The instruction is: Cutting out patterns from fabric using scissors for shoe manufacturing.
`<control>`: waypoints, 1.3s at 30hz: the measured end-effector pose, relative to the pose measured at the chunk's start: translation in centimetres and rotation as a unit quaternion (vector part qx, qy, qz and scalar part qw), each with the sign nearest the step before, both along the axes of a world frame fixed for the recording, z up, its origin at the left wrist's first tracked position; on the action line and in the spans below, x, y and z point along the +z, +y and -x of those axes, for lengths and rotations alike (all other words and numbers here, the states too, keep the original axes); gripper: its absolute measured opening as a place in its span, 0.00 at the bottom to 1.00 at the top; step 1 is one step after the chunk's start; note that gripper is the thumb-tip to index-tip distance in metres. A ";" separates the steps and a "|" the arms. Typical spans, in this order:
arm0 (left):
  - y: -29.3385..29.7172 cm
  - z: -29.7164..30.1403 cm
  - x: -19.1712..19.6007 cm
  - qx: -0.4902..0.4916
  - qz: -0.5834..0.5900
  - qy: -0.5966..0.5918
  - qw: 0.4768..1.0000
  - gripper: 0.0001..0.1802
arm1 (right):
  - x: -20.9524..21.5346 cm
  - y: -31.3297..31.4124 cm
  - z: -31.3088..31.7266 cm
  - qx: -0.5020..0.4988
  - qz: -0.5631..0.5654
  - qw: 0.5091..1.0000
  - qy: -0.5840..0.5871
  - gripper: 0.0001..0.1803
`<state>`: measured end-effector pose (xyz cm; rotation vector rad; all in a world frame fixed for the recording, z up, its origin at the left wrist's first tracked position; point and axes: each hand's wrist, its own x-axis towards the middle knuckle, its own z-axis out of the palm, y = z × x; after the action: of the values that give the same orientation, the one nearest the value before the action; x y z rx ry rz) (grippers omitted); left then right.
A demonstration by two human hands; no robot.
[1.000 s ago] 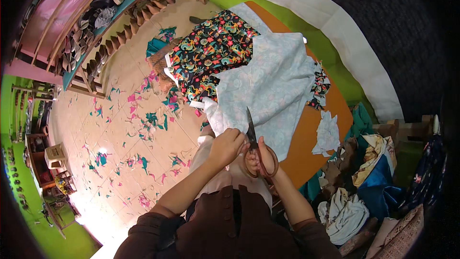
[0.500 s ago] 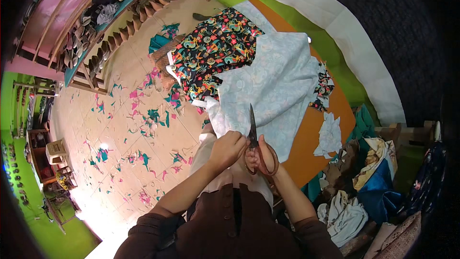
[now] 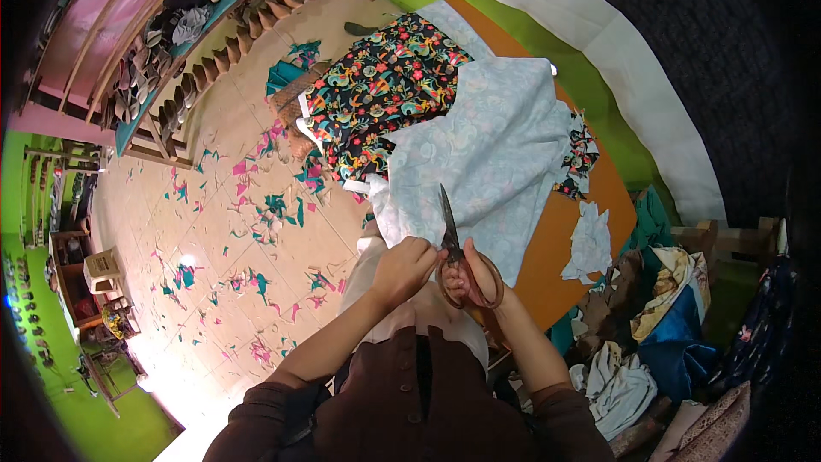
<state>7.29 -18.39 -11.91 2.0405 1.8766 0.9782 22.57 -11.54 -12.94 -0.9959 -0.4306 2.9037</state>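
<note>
My right hand (image 3: 472, 276) is closed around the handles of a large pair of scissors (image 3: 450, 227), whose dark blades point away from me and lie nearly together. Beside the base of the blades, my left hand (image 3: 404, 270) is closed in a pinch; what its fingers hold is hidden. Just beyond both hands spreads a printed fabric (image 3: 487, 141), pale reverse side up. Its black, flowered face (image 3: 393, 90) shows at the far left. The fabric drapes over an orange-brown table (image 3: 569, 244) and hangs off its left and near edges.
Pink and teal scraps (image 3: 274, 205) litter the tiled floor at left. A rack (image 3: 162, 77) of shoes and shoe lasts stands at the far left. A pale fabric offcut (image 3: 587, 244) lies on the table's right side. Heaped cloths (image 3: 616, 389) fill the near right.
The scissors have tilted slightly left at the tip, and their handles have swung a little right and towards me with my right hand. My left hand has barely shifted.
</note>
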 end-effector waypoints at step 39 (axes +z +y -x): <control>3.0 0.6 -1.3 0.121 0.046 -0.001 0.992 0.12 | 2.1 3.4 0.2 0.156 -0.195 0.963 -0.106 0.27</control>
<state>6.69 -15.34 -13.24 1.7902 2.1637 0.9271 22.35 -8.10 -10.88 -1.2648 -1.2185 2.7913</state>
